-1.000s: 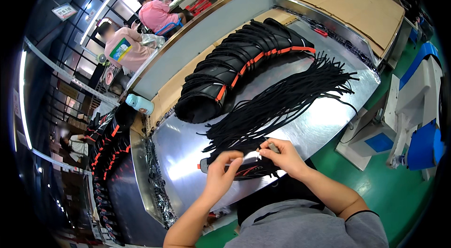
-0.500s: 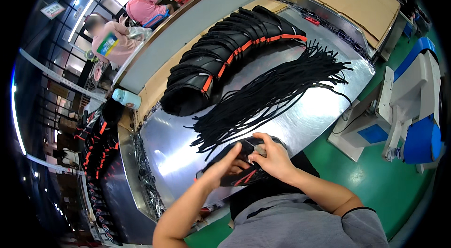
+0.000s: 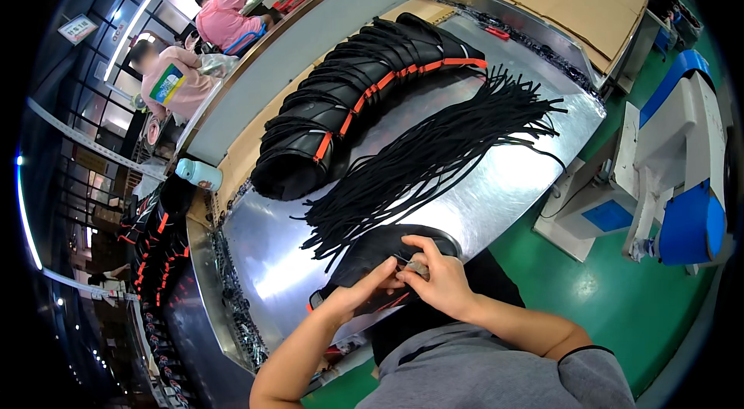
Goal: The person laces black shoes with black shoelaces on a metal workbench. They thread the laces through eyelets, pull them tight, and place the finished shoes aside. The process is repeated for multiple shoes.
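Observation:
At the table's near edge lies a black shoe upper [image 3: 363, 249] with red-orange trim, its toe or heel end partly covered by my hands. My left hand [image 3: 360, 291] is closed on the upper, fingers bent into it and thumb pointing up. In my right hand [image 3: 443, 283] is a small tool with a pale, stubby handle [image 3: 419, 268] and a thin metal shaft, pinched between thumb and fingers. The shaft points toward my left fingertips, where any lace being worked is too small to make out. Just beyond, a bundle of black shoelaces [image 3: 430, 149] stretches across the metal table [image 3: 496, 188].
Behind the laces curves a row of nested black shoe uppers [image 3: 353, 103] with orange edges. A light-blue bottle [image 3: 199, 174] stands at the left rim, a red tool [image 3: 497, 33] at the far side. To the right is a white-and-blue machine [image 3: 670, 177]. Two people sit beyond the partition.
My right hand has shifted slightly left and down with the tool, closer to my left fingertips. The shoe upper has tilted, showing more of its black surface. The whole view has drifted slightly.

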`<control>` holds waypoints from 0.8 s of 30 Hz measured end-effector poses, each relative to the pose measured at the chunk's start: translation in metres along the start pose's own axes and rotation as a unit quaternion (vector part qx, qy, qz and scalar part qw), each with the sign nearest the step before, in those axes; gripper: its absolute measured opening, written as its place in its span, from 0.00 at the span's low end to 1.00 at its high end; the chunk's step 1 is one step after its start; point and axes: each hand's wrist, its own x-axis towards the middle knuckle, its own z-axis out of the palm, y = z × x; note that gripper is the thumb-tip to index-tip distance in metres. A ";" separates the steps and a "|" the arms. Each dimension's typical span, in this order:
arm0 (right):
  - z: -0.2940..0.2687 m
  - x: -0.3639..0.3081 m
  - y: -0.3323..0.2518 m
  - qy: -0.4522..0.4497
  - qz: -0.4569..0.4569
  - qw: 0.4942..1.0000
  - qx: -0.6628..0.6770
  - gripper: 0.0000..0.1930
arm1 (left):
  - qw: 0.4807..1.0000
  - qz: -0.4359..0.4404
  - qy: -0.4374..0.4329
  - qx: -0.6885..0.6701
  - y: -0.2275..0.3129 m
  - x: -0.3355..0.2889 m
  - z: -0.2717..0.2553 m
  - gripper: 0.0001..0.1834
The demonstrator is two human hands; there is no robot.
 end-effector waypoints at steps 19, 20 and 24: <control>-0.051 0.000 -0.041 -0.140 -0.133 0.969 -0.153 0.08 | 0.961 0.234 0.147 -0.030 -0.040 -0.012 0.032 0.12; -0.052 0.001 -0.044 -0.146 -0.140 0.967 -0.157 0.08 | 0.959 0.236 0.153 -0.015 -0.039 -0.014 0.032 0.12; -0.052 0.004 -0.047 -0.154 -0.166 0.956 -0.187 0.07 | 0.955 0.247 0.161 0.004 -0.035 -0.017 0.034 0.12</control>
